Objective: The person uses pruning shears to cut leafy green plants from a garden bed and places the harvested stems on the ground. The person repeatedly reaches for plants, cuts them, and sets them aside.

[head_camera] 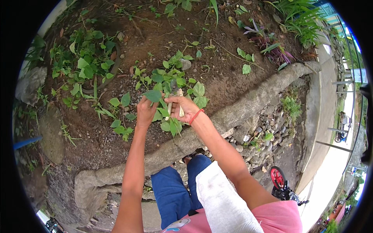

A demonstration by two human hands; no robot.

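Leafy green stems (170,78) lie bunched between my two hands, over the soil of a raised bed. My left hand (146,109) has its fingers closed at a broad green leaf (152,95). With a red band at the wrist, my right hand (184,108) is turned partly palm up and holds a pale-handled tool (181,109), which may be a folding knife; its far end is hidden among the leaves. The thumb of my right hand reaches toward the stems near my left fingers. More leaves (172,125) hang below the two hands.
A low stone and concrete edge (242,107) runs between me and the soil. Leafy plants (87,65) grow at the left, beside a partly buried ring (115,62). Purple-leaved plants (276,52) stand at the upper right. Loose stones (268,134) and a motorcycle (284,186) are at the right.
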